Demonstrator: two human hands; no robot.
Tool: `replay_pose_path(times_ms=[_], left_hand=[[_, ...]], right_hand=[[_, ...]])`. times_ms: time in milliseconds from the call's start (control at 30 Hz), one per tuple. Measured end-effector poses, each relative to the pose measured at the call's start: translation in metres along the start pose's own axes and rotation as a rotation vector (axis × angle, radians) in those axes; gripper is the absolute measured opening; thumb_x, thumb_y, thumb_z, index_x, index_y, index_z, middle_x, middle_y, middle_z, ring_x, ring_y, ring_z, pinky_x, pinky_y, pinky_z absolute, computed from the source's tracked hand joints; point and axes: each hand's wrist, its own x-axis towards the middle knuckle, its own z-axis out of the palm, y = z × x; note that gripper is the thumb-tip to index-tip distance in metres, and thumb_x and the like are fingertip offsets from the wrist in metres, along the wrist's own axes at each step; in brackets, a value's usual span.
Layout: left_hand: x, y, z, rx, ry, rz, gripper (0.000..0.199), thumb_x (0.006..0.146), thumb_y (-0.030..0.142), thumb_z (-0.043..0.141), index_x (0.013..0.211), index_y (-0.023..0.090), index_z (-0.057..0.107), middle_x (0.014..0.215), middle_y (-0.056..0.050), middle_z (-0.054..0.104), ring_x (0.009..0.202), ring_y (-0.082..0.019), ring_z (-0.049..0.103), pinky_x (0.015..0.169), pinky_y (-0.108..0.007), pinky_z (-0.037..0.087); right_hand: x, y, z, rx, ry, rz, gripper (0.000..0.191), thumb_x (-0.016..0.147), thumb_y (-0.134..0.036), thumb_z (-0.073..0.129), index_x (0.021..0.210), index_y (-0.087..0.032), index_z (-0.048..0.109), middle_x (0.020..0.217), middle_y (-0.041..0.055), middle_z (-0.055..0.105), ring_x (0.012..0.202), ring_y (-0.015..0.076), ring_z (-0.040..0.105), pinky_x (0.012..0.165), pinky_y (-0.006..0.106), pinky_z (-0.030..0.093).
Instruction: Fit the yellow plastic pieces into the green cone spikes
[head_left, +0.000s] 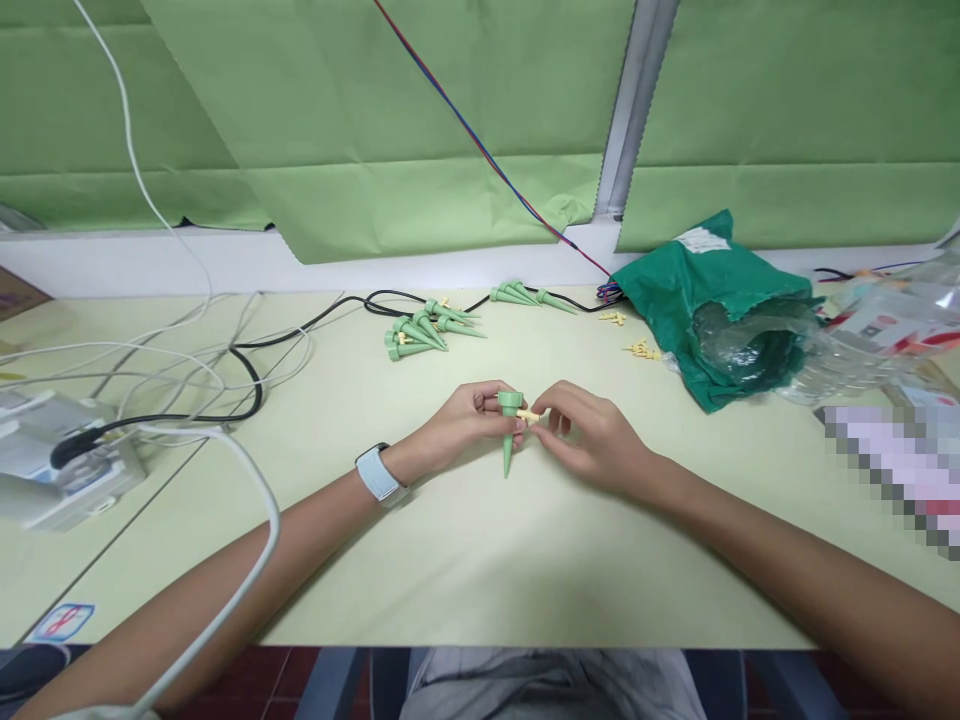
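Observation:
Pinched in my left hand (pixel 474 418) is a green plastic spike (pixel 507 455), upright with its wide cap on top and its point down, above the table. My right hand (pixel 589 430) grips a small yellow piece (pixel 529 416) from the right; its left end meets the side of the spike just below the cap. Further back, to the left, lies a pile of green spikes (pixel 424 328), some with small yellow pieces on them. Several more green spikes (pixel 517 292) lie behind my hands. Loose yellow pieces (pixel 643 350) rest near the green bag.
A torn green bag (pixel 675 300) with clear plastic and plastic bottles (pixel 870 340) stands at the right. White and black cables (pixel 259 400) and a power strip (pixel 90 480) cover the left side. A white cable hangs over my left forearm.

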Motion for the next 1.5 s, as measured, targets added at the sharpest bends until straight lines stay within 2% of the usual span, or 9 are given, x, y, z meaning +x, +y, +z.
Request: replay_pose_path(times_ms=[200, 400, 600, 767, 900, 1000, 1167, 1367, 1500], left_hand=[[0.000, 0.000, -0.001, -0.007, -0.015, -0.025, 0.021, 0.079, 0.025, 0.079, 0.094, 0.015, 0.068, 0.086, -0.007, 0.070, 0.078, -0.018, 0.067, 0.078, -0.034, 0.051], [0.000, 0.000, -0.002, -0.014, -0.038, -0.025, 0.019, 0.082, 0.023, 0.077, 0.096, 0.014, 0.067, 0.084, -0.007, 0.070, 0.080, -0.019, 0.068, 0.079, -0.034, 0.051], [0.000, 0.001, -0.001, 0.010, -0.065, -0.031, 0.019, 0.082, 0.023, 0.077, 0.095, 0.014, 0.068, 0.082, -0.007, 0.069, 0.076, -0.018, 0.066, 0.075, -0.034, 0.051], [0.001, -0.002, -0.005, -0.009, -0.079, -0.024, 0.022, 0.083, 0.026, 0.077, 0.098, 0.013, 0.067, 0.087, -0.009, 0.071, 0.082, -0.020, 0.068, 0.080, -0.035, 0.051], [0.001, -0.002, -0.006, -0.020, -0.084, -0.043, 0.026, 0.081, 0.025, 0.079, 0.101, 0.013, 0.066, 0.091, -0.009, 0.071, 0.087, -0.020, 0.069, 0.084, -0.035, 0.051], [0.001, 0.000, -0.002, -0.002, -0.064, -0.013, 0.023, 0.084, 0.026, 0.077, 0.100, 0.014, 0.065, 0.091, -0.008, 0.069, 0.084, -0.018, 0.067, 0.080, -0.032, 0.050], [0.000, 0.002, 0.000, 0.055, -0.057, 0.044, 0.021, 0.091, 0.034, 0.070, 0.097, 0.014, 0.065, 0.083, -0.007, 0.068, 0.080, -0.019, 0.066, 0.072, -0.031, 0.049], [0.001, 0.001, -0.003, 0.017, -0.041, -0.010, 0.031, 0.082, 0.026, 0.079, 0.108, 0.015, 0.067, 0.101, -0.009, 0.071, 0.093, -0.019, 0.068, 0.088, -0.034, 0.052], [0.001, 0.004, 0.000, 0.072, 0.007, -0.025, 0.033, 0.078, 0.025, 0.081, 0.107, 0.015, 0.068, 0.096, -0.006, 0.072, 0.088, -0.017, 0.066, 0.083, -0.029, 0.052]], right_hand=[[0.003, 0.001, -0.004, -0.218, -0.112, 0.115, 0.039, 0.107, -0.033, 0.038, 0.076, -0.021, 0.059, 0.071, 0.0029, 0.062, 0.065, 0.0158, 0.055, 0.062, 0.029, 0.035], [0.001, -0.001, -0.008, -0.214, -0.100, -0.018, 0.020, 0.101, -0.037, 0.052, 0.107, -0.021, 0.063, 0.101, 0.0072, 0.069, 0.073, 0.0159, 0.060, 0.066, 0.028, 0.040], [-0.002, -0.002, 0.001, -0.289, -0.144, 0.023, 0.038, 0.108, -0.030, 0.036, 0.081, -0.020, 0.061, 0.075, 0.0037, 0.065, 0.067, 0.0156, 0.057, 0.064, 0.029, 0.035], [-0.002, -0.003, 0.000, -0.309, -0.062, -0.050, 0.021, 0.103, -0.033, 0.047, 0.099, -0.018, 0.062, 0.090, 0.0061, 0.069, 0.068, 0.0146, 0.058, 0.061, 0.028, 0.035], [-0.001, -0.001, -0.001, -0.319, -0.073, -0.082, 0.026, 0.104, -0.027, 0.043, 0.088, -0.019, 0.062, 0.079, 0.0036, 0.068, 0.066, 0.0140, 0.057, 0.061, 0.028, 0.034], [-0.001, 0.000, 0.000, -0.271, -0.063, 0.003, 0.032, 0.106, -0.027, 0.041, 0.081, -0.020, 0.061, 0.072, 0.0010, 0.066, 0.061, 0.0120, 0.054, 0.059, 0.027, 0.033], [-0.001, -0.003, 0.002, -0.295, -0.006, -0.069, 0.016, 0.101, -0.030, 0.052, 0.100, -0.018, 0.063, 0.090, 0.0047, 0.072, 0.065, 0.0125, 0.060, 0.060, 0.027, 0.037], [0.000, -0.002, 0.001, -0.358, -0.005, -0.082, 0.019, 0.102, -0.026, 0.048, 0.102, -0.018, 0.064, 0.088, 0.0055, 0.070, 0.067, 0.0137, 0.060, 0.060, 0.027, 0.036], [0.000, -0.005, 0.002, -0.306, -0.030, -0.010, 0.022, 0.103, -0.027, 0.045, 0.098, -0.019, 0.065, 0.084, 0.0047, 0.068, 0.067, 0.0140, 0.057, 0.060, 0.027, 0.034]])
